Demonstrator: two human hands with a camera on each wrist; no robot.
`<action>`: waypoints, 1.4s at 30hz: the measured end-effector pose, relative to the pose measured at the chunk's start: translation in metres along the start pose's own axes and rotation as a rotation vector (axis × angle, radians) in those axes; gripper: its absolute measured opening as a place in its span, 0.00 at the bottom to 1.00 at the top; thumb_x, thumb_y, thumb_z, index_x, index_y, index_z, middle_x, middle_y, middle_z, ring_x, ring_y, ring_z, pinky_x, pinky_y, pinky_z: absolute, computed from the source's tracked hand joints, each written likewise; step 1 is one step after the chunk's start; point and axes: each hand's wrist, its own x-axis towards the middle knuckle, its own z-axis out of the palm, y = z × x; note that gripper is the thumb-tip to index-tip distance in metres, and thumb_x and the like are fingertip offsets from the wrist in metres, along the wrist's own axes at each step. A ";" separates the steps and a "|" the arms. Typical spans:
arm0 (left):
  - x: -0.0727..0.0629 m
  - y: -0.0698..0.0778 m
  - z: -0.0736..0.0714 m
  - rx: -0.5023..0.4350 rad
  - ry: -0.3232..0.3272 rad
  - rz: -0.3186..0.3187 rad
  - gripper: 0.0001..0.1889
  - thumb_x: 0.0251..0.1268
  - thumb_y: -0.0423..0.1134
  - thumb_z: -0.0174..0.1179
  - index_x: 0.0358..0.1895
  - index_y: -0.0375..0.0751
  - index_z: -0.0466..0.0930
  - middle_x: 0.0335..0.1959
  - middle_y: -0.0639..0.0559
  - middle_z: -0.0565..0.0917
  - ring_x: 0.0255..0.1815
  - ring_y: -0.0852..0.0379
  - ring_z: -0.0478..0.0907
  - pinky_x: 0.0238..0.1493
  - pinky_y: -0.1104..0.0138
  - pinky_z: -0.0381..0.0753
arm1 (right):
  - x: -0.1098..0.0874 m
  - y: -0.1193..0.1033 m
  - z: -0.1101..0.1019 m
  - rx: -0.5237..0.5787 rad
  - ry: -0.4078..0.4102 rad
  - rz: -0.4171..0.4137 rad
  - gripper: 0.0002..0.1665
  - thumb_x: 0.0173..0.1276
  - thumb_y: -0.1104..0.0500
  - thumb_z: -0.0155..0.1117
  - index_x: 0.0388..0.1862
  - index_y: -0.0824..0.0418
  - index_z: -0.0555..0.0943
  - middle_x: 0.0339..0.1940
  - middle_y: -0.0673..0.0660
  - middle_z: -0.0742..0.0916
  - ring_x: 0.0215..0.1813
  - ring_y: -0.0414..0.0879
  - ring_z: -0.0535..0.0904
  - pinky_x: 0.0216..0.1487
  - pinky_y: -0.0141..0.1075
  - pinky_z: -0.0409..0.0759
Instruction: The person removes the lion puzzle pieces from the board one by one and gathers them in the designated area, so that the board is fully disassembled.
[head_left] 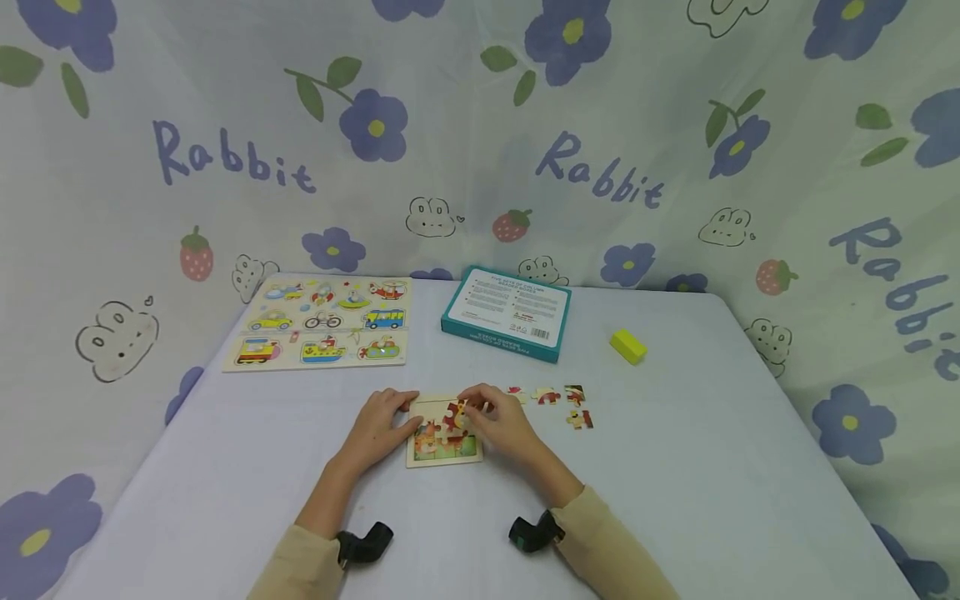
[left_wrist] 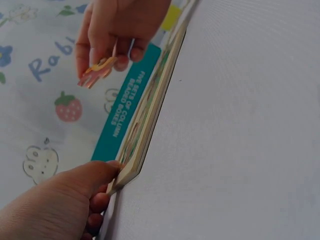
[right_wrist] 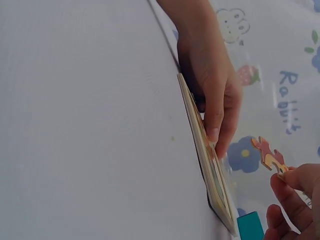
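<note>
My left hand (head_left: 377,429) holds the left side of a small wooden jigsaw board (head_left: 445,463), its thumb on the rim in the left wrist view. Inside the frame, pieces with orange, red and green print fill the lower part, while bare wood shows along the top. Over the board's upper right, my right hand (head_left: 498,421) pinches a jigsaw piece (right_wrist: 270,155) between thumb and fingertips. That piece is reddish brown with a yellow-orange edge, raised above the board. Several loose jigsaw pieces (head_left: 547,396) lie right of the board, one partly behind the right hand.
A larger vehicle puzzle board (head_left: 318,327) lies at the back left. Behind the small board is a teal and white box (head_left: 510,312), with a yellow block (head_left: 628,347) to its right. A printed curtain (head_left: 465,125) hangs along the table's back edge.
</note>
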 end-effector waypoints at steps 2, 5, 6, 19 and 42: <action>0.000 0.000 0.000 -0.004 0.001 0.001 0.25 0.56 0.47 0.63 0.56 0.39 0.75 0.32 0.57 0.71 0.35 0.57 0.63 0.37 0.62 0.63 | 0.000 0.000 -0.004 -0.005 0.013 -0.007 0.09 0.66 0.61 0.58 0.44 0.56 0.80 0.31 0.45 0.79 0.35 0.40 0.72 0.39 0.34 0.71; 0.001 -0.001 0.001 -0.003 0.006 0.005 0.25 0.56 0.47 0.63 0.56 0.39 0.75 0.32 0.57 0.71 0.35 0.57 0.62 0.37 0.62 0.63 | -0.001 -0.001 -0.011 -0.017 0.030 -0.021 0.09 0.65 0.62 0.59 0.43 0.56 0.81 0.30 0.45 0.80 0.34 0.40 0.72 0.38 0.34 0.71; 0.001 -0.001 0.001 0.000 0.009 0.008 0.25 0.56 0.47 0.63 0.55 0.39 0.75 0.32 0.57 0.71 0.35 0.57 0.62 0.37 0.62 0.63 | -0.001 -0.002 -0.014 -0.021 0.032 -0.021 0.08 0.65 0.62 0.59 0.43 0.56 0.81 0.29 0.44 0.80 0.34 0.40 0.72 0.38 0.34 0.71; 0.003 -0.001 0.000 0.015 0.028 0.042 0.23 0.57 0.45 0.63 0.54 0.37 0.76 0.30 0.58 0.70 0.32 0.58 0.61 0.35 0.64 0.62 | -0.011 -0.002 -0.052 -0.086 0.097 0.003 0.10 0.65 0.61 0.59 0.44 0.59 0.80 0.32 0.45 0.81 0.34 0.40 0.73 0.36 0.36 0.72; 0.000 0.000 -0.001 0.007 0.008 0.031 0.23 0.58 0.45 0.62 0.55 0.37 0.76 0.31 0.57 0.70 0.33 0.57 0.61 0.35 0.63 0.62 | -0.037 -0.013 -0.092 -0.132 0.073 0.091 0.08 0.63 0.69 0.58 0.41 0.68 0.80 0.29 0.56 0.80 0.33 0.46 0.71 0.36 0.38 0.71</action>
